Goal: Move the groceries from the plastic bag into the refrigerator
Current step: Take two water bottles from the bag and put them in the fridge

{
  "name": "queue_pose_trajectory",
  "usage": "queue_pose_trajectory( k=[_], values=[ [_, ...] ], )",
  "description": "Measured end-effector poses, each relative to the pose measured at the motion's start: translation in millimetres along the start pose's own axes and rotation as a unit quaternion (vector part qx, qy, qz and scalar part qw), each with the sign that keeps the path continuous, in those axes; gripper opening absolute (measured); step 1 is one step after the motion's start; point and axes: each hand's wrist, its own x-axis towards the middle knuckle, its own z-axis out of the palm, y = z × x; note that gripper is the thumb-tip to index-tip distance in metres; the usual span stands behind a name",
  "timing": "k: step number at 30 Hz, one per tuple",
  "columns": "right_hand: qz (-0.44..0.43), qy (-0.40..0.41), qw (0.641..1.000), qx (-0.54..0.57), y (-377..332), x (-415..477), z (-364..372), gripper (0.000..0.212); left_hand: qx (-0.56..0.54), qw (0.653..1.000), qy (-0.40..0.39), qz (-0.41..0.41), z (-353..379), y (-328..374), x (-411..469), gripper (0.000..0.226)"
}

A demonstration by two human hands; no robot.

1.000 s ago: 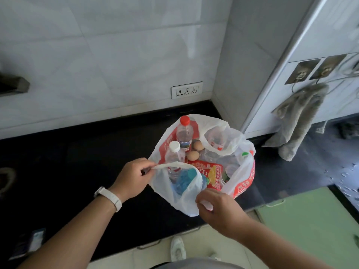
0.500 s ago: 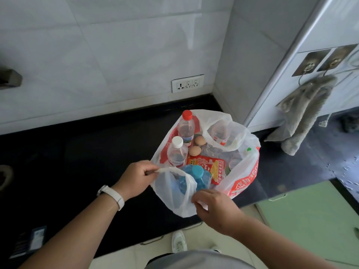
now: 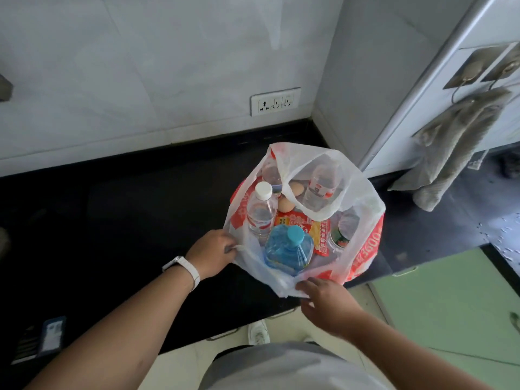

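Note:
A white plastic bag (image 3: 363,249) with red print stands open on the black counter (image 3: 112,220). Inside I see a blue bottle with a teal cap (image 3: 287,249), a clear bottle with a white cap (image 3: 260,212), two more clear bottles (image 3: 319,185), two brown eggs (image 3: 287,205), a red and yellow packet (image 3: 316,235) and a can (image 3: 339,240). My left hand (image 3: 209,253) pinches the bag's left handle. My right hand (image 3: 327,302) grips the bag's near rim and holds it down. The white refrigerator (image 3: 455,68) stands at the right, its door closed.
A grey towel (image 3: 450,147) hangs from a hook on the refrigerator's side. A wall socket (image 3: 275,101) sits above the counter's back edge. A phone (image 3: 50,336) lies at the counter's near left. Green cabinet fronts (image 3: 450,299) are below right.
Both hands have pulled the near side of the bag down and apart, so the mouth is wider and the blue bottle shows fully. The far handle has flopped over the back bottles.

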Motion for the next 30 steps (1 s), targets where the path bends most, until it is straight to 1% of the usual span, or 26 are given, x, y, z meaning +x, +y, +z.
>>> queue_pose_trajectory(
  k=[4,7,9,10,12,14,16,18,20,22,24,26,28,30],
  values=[
    [0.063,-0.037,0.997,0.024,15,5,9,0.038,0.014,1.000,-0.015,-0.010,12,-1,3,0.018],
    [0.080,-0.045,0.995,0.041,15,9,12,0.036,0.008,0.999,-0.025,-0.024,19,-1,2,0.016],
    [0.083,-0.040,0.995,0.048,14,9,11,0.035,-0.008,0.999,-0.019,-0.026,17,1,-1,0.014],
    [0.078,-0.034,0.995,0.048,14,8,8,0.034,-0.018,1.000,-0.011,-0.021,14,2,-4,0.019],
    [0.060,-0.009,0.997,0.042,11,3,-3,0.032,-0.033,0.999,0.021,0.004,5,5,-10,0.037],
    [0.024,0.043,0.998,0.031,5,-5,-21,0.028,-0.051,0.995,0.075,0.045,-11,11,-16,0.042],
    [-0.027,0.127,0.991,0.026,-1,-12,-42,0.024,-0.066,0.984,0.135,0.092,-30,21,-18,0.037],
    [-0.061,0.220,0.974,0.009,-6,-16,-66,0.018,-0.070,0.973,0.183,0.125,-49,33,-16,0.041],
    [-0.077,0.307,0.949,-0.020,-8,-17,-91,0.015,-0.075,0.961,0.220,0.148,-67,44,-8,0.043],
    [-0.073,0.347,0.933,-0.060,-3,-14,-112,0.018,-0.091,0.950,0.246,0.170,-84,57,3,0.038],
    [-0.022,0.333,0.936,-0.115,3,-9,-132,0.028,-0.100,0.948,0.241,0.181,-101,73,17,0.031],
    [0.064,0.299,0.942,-0.138,10,-1,-149,0.045,-0.074,0.957,0.217,0.175,-115,89,32,0.027],
    [0.134,0.262,0.950,-0.107,14,7,-166,0.054,-0.025,0.962,0.213,0.167,-127,103,50,0.032],
    [0.183,0.231,0.955,-0.037,20,16,-179,0.055,0.013,0.966,0.210,0.149,-136,114,67,0.042]
  ],
)
